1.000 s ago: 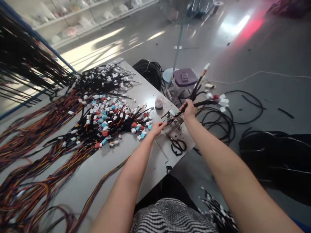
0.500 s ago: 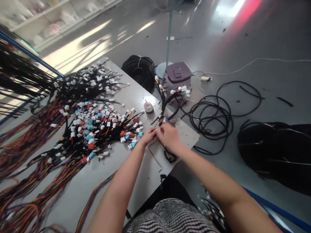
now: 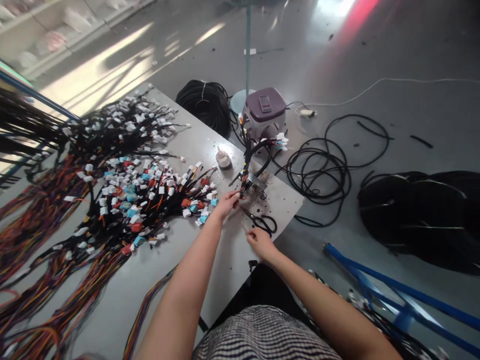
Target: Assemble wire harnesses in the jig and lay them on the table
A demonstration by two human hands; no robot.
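My left hand [image 3: 228, 205] is closed in a pinch on the lower end of a wire harness [image 3: 247, 157], a black-wrapped bundle with yellow marks and white connectors at its upper branches. Beside that bundle stands a shiny metal piece [image 3: 257, 182] at the table corner. My right hand [image 3: 260, 243] is lower, near the table's front edge, with its fingers curled together; whatever they hold is too small to make out. Just above it lie scissors [image 3: 267, 223] with black handles. A small squeeze bottle [image 3: 223, 158] with a pointed tip stands behind my left hand.
Heaps of wire harnesses [image 3: 150, 195] with white, blue and red connectors cover the table's left side. Beyond the table are a purple-topped stool [image 3: 265, 104], a black coil [image 3: 204, 107] and loose black tubing [image 3: 318, 172] on the floor. A blue frame [image 3: 375, 280] stands at right.
My right hand has left the harness and moved down toward the table's front edge, uncovering the scissors. The bent metal rod no longer shows on the table. My left hand stays at the harness.
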